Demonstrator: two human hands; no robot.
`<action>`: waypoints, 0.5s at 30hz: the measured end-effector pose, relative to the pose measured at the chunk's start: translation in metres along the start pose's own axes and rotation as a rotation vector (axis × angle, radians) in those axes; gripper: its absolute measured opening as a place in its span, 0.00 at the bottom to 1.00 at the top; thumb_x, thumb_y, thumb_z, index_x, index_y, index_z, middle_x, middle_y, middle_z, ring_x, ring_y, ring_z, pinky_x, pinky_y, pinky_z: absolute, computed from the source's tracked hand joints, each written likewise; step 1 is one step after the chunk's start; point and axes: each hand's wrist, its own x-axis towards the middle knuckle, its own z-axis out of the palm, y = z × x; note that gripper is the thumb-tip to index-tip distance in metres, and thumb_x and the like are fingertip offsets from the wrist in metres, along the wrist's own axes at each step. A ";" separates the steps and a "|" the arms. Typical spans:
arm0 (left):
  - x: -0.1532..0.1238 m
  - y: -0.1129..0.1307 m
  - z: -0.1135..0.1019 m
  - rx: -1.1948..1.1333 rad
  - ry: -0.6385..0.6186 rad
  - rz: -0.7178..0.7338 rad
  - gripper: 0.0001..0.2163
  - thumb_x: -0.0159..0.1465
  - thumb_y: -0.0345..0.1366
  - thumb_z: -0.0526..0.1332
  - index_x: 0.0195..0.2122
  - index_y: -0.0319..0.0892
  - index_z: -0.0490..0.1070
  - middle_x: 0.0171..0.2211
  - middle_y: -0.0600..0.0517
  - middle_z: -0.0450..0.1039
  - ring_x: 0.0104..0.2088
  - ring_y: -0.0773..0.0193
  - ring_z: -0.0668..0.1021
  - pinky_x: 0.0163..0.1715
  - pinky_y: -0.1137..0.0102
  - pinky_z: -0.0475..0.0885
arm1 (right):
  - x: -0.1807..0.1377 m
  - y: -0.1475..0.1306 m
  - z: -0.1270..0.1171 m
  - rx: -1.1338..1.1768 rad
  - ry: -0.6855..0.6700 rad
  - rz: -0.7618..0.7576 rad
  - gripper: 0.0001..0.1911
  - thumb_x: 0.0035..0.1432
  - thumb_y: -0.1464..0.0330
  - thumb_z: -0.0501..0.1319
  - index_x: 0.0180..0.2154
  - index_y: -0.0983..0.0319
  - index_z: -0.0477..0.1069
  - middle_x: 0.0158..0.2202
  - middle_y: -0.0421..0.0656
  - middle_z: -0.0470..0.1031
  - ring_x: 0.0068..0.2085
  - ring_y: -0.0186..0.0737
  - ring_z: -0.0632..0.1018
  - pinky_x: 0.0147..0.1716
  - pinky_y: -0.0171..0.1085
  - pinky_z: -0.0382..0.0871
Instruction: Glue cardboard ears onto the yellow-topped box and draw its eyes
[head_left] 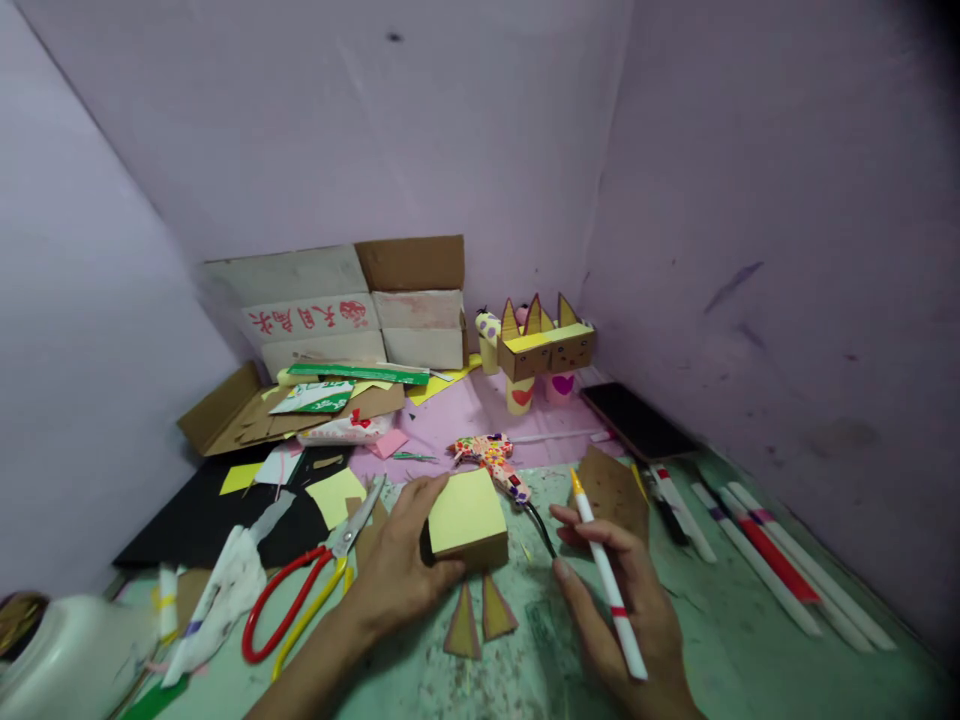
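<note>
My left hand grips the left side of a small cardboard box with a pale yellow paper top. The box rests on the green table. In my right hand a white marker with a red band leans between the fingers, its yellow end pointing up and away. Two brown cardboard triangles with dark edges, a left one and a right one, lie in front of the box. Behind it is a flower-patterned glue gun with a black cord. Scissors with red and yellow handles lie left of my left hand.
Box-headed paper figures with pointed ears stand at the back. A black phone lies beside the right wall. Several markers lie at the right. Folded cardboard, paper scraps and a white container occupy the left.
</note>
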 end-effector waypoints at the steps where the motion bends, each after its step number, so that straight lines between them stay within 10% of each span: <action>1: -0.002 -0.003 0.001 0.010 -0.003 -0.001 0.33 0.53 0.35 0.63 0.60 0.38 0.55 0.58 0.40 0.59 0.58 0.49 0.62 0.57 0.58 0.59 | -0.001 -0.002 0.000 0.013 -0.018 0.000 0.12 0.57 0.69 0.57 0.44 0.57 0.61 0.49 0.49 0.74 0.45 0.45 0.78 0.42 0.41 0.73; 6: -0.016 -0.004 -0.003 -0.009 0.110 -0.052 0.41 0.55 0.42 0.62 0.64 0.36 0.41 0.63 0.36 0.49 0.61 0.47 0.58 0.57 0.54 0.58 | -0.004 -0.008 -0.002 0.074 -0.057 0.023 0.12 0.57 0.69 0.56 0.44 0.58 0.61 0.49 0.49 0.74 0.45 0.45 0.77 0.42 0.41 0.73; 10: -0.033 0.010 -0.010 -0.073 0.426 -0.228 0.21 0.57 0.41 0.57 0.51 0.39 0.65 0.46 0.43 0.70 0.41 0.57 0.75 0.41 0.64 0.70 | -0.003 -0.009 -0.005 0.052 -0.045 0.042 0.13 0.57 0.69 0.56 0.45 0.58 0.60 0.49 0.51 0.73 0.45 0.46 0.77 0.43 0.44 0.71; 15: -0.053 0.024 0.007 0.033 0.065 -0.505 0.08 0.55 0.37 0.55 0.24 0.42 0.71 0.21 0.52 0.71 0.24 0.60 0.73 0.25 0.69 0.63 | -0.004 -0.008 -0.005 -0.113 -0.224 -0.022 0.14 0.56 0.68 0.55 0.46 0.59 0.62 0.40 0.48 0.75 0.39 0.45 0.78 0.36 0.41 0.73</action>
